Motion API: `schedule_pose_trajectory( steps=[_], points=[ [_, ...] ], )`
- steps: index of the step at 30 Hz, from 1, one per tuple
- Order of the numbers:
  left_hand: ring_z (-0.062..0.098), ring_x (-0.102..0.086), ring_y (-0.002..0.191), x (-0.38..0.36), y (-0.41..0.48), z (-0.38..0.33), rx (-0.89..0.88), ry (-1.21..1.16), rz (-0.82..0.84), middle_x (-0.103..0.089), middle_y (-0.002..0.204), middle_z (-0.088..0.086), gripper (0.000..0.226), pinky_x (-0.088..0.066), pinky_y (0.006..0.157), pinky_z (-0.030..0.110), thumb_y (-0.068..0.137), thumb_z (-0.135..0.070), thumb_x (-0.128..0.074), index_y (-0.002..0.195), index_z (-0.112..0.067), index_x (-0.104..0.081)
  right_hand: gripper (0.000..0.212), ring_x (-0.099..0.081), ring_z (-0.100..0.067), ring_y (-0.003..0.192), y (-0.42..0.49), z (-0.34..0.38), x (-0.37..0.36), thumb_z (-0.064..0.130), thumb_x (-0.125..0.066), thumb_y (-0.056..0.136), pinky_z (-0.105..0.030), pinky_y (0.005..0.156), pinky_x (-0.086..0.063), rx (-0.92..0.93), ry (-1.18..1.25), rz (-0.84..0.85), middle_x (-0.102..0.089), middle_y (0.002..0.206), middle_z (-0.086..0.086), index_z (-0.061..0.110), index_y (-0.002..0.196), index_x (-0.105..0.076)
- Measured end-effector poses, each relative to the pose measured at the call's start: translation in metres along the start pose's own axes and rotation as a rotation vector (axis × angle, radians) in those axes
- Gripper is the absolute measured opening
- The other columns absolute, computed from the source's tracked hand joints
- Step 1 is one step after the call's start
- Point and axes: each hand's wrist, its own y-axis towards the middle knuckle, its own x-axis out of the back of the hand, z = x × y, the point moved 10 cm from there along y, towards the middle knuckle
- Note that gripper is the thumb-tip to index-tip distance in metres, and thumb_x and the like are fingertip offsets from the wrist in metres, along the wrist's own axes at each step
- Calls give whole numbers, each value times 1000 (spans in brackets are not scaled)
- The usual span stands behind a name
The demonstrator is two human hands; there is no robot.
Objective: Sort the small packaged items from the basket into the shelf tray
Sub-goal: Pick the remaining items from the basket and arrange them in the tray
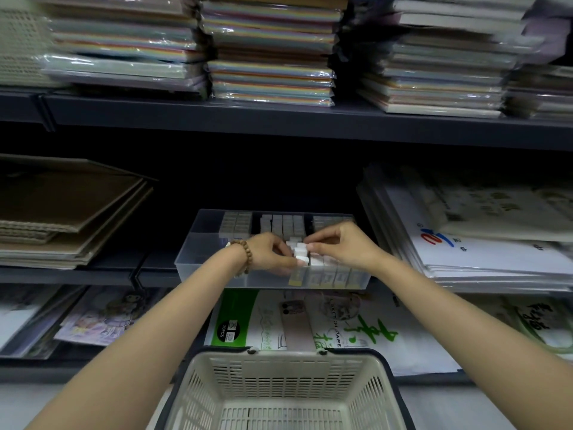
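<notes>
A clear plastic tray (198, 265) sits on the middle shelf, with rows of small white packaged items standing in its compartments. Both hands reach into its front middle. My left hand (271, 251), a bead bracelet on its wrist, grips a small stack of white packaged items (300, 252). My right hand (339, 243) pinches the same stack from the right side. More items (325, 277) line the tray's front wall. The cream basket (288, 395) stands below at the bottom centre, and no items show inside it.
Wrapped coloured paper packs (269, 51) fill the upper shelf. Brown cardboard sheets (68, 212) lie left of the tray, white bags (483, 243) to its right. Sketch paper packs (294, 321) and a pink phone (296, 324) lie on the lower shelf.
</notes>
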Motion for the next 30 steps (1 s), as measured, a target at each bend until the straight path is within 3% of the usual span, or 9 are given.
schedule_pose_trajectory(
  steps=[3, 7, 10, 12, 17, 19, 25, 30],
  points=[
    [20, -59, 104, -10, -1, 0, 108, 251, 162, -65, 116, 4, 77, -46, 91, 33, 74, -76, -46, 112, -13, -65, 22, -65, -4, 89, -2, 8, -7, 21, -70, 83, -18, 83, -52, 52, -79, 22, -71, 99, 4, 13, 104, -72],
    [26, -46, 126, 0, -1, 8, 220, 273, 103, -44, 143, 10, 94, -37, 105, 37, 76, -79, -36, 138, -8, -44, 24, -60, -2, 96, -9, 8, 4, 21, -64, 88, -5, 80, -44, 101, -80, -57, -64, 103, 11, 16, 111, -67],
    [25, -45, 128, 3, 0, 10, 230, 221, 59, -43, 144, 11, 86, -35, 108, 39, 82, -71, -40, 139, -6, -43, 28, -54, -4, 105, -21, -9, 36, 22, -61, 91, 6, 79, -34, 89, -104, -267, -59, 114, 6, 15, 117, -63],
    [23, -47, 126, 1, 2, 6, 211, 151, 54, -45, 143, 9, 74, -36, 108, 37, 88, -62, -42, 137, -7, -45, 37, -44, -1, 111, -28, -23, 43, 25, -57, 93, 7, 82, -27, 72, -170, -312, -50, 127, 3, 14, 128, -55],
    [20, -47, 127, -5, 6, 0, 169, 12, 72, -46, 142, 6, 59, -35, 110, 35, 92, -47, -50, 136, -8, -47, 42, -32, -8, 135, -32, -47, 24, 25, -49, 97, -13, 104, -21, 20, -129, -242, -37, 146, 2, 16, 137, -45],
    [19, -48, 125, -5, 4, 3, 174, 6, 85, -47, 141, 6, 61, -35, 109, 37, 91, -51, -49, 136, -9, -47, 40, -31, -11, 137, -32, -46, 26, 21, -49, 97, -13, 105, -21, 25, -105, -257, -37, 146, 2, 15, 136, -46],
    [21, -41, 132, -8, 4, -2, 194, 329, 180, -39, 147, 2, 76, -31, 110, 35, 85, -69, -37, 135, -13, -50, 42, -34, -7, 133, -34, -44, 25, 22, -52, 96, -14, 105, -23, 29, -105, -247, -40, 144, 2, 14, 136, -46],
    [23, -37, 134, -6, 0, 3, 254, 329, 162, -37, 149, 4, 85, -29, 109, 38, 79, -76, -37, 136, -14, -47, 40, -39, -8, 130, -35, -42, 28, 19, -53, 95, -10, 101, -26, 20, -68, -264, -44, 140, 1, 13, 134, -48]
  ],
)
